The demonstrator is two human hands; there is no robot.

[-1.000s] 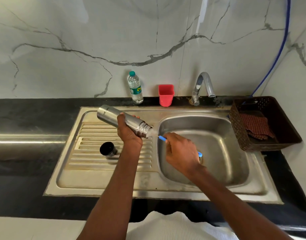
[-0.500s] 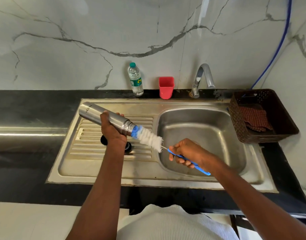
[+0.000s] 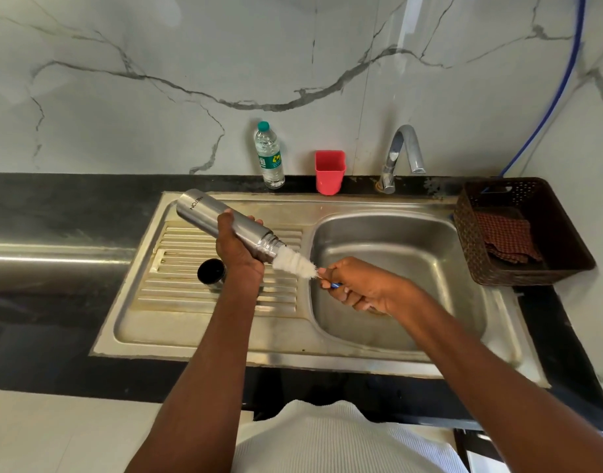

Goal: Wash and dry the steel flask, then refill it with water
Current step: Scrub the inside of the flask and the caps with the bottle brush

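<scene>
My left hand [image 3: 239,251] grips the steel flask [image 3: 204,213] around its lower body, holding it tilted over the drainboard with its open mouth pointing right and down toward the basin. My right hand [image 3: 358,288] holds the blue handle of a bottle brush [image 3: 295,264]; the white bristles stick partly out of the flask's mouth. The flask's black-topped cap [image 3: 210,273] stands on the drainboard just left of my left wrist. The tap [image 3: 404,148] rises behind the sink basin [image 3: 412,240]; no water runs from it.
A plastic water bottle [image 3: 269,155] and a red cup [image 3: 329,171] stand against the marble wall behind the sink. A brown basket [image 3: 532,271] with a checked cloth [image 3: 508,233] sits right of the basin. A blue hose [image 3: 563,80] runs up the wall. Black counter surrounds the sink.
The brush was pulled out of the flask until its blue base bristles showed, and now it has gone partway back in. The flask shifted slightly right.
</scene>
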